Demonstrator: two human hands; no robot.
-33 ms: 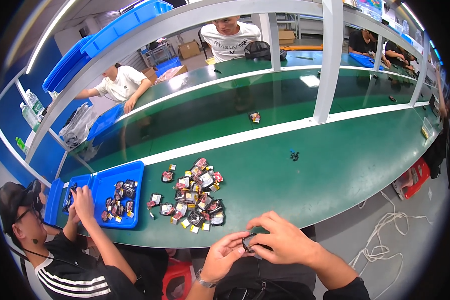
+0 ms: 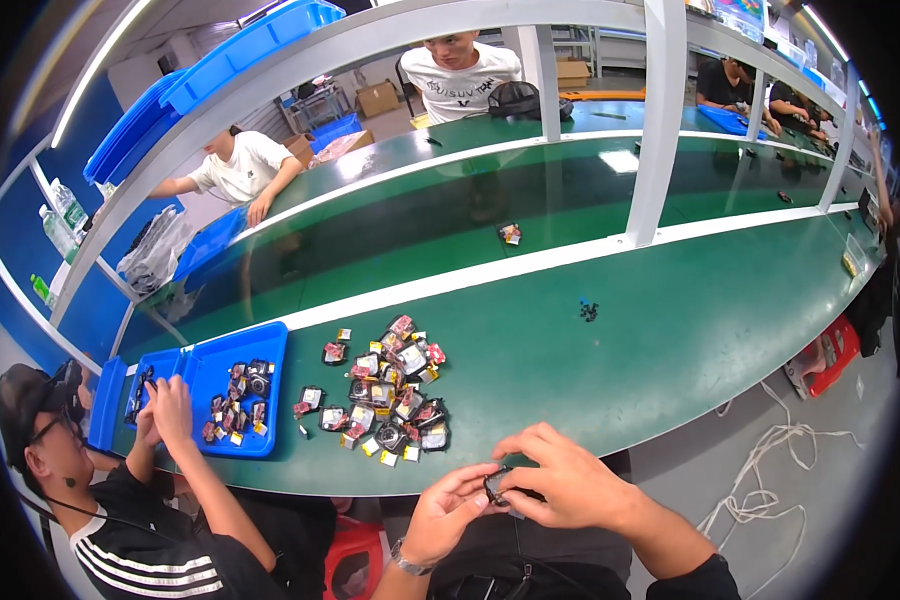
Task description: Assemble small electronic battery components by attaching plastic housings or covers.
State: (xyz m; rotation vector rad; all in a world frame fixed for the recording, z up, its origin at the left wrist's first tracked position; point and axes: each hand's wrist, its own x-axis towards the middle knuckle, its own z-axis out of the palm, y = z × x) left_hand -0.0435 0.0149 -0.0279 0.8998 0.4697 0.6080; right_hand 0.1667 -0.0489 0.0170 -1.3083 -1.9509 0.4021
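Observation:
At the table's near edge my left hand point(image 2: 444, 515), with a metal watch band at its wrist, holds a small black electronic housing point(image 2: 496, 484) between thumb and fingers. My right hand point(image 2: 568, 482) reaches over from the right, its fingertips closed on the same housing and partly covering it. Fine details of the piece are too small to make out. Ahead and to the left of my hands lies a pile of small electronic assemblies point(image 2: 395, 385), black with white, yellow and red parts.
A blue tray point(image 2: 282, 345) with similar assemblies stands left of the pile. Beside it a co-worker point(image 2: 150, 510) handles a small dark piece. Tiny black parts point(image 2: 589, 311) lie on the green table point(image 2: 530, 370). A white post point(image 2: 656, 130) rises beyond; white cables point(image 2: 760, 490) lie on the floor.
The co-worker's hands on the left have shifted slightly. My own hands and the housing look the same.

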